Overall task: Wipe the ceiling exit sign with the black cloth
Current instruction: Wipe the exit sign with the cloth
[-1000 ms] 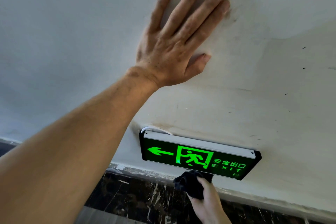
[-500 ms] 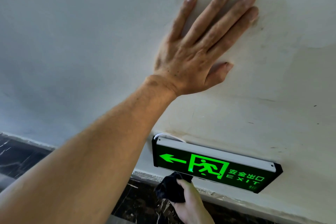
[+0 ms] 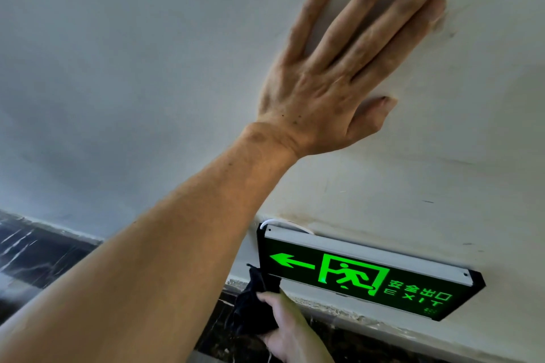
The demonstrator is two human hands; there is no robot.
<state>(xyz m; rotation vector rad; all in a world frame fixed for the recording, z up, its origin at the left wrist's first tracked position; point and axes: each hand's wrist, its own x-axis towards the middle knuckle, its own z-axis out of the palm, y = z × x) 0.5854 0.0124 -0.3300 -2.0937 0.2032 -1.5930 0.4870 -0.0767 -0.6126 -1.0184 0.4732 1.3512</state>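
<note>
A black exit sign (image 3: 365,274) with green arrow, running figure and lettering hangs from the white ceiling (image 3: 147,53) at the lower right. My left hand (image 3: 333,79) lies flat and spread against the ceiling above the sign, holding nothing. Below the sign's left end, my right hand (image 3: 287,330) grips a bunched black cloth (image 3: 255,300). The cloth's top presses against the sign's lower left corner and passes behind it. My left forearm crosses the lower left of the view.
A white cable (image 3: 283,222) loops from the ceiling into the sign's top left. Dark marbled wall (image 3: 38,253) meets the ceiling along a rough plaster edge (image 3: 339,306) beneath the sign.
My right hand has carried the black cloth leftwards along the sign's bottom edge, from under the running figure to its left corner. The left hand stays flat on the ceiling; the view shifted.
</note>
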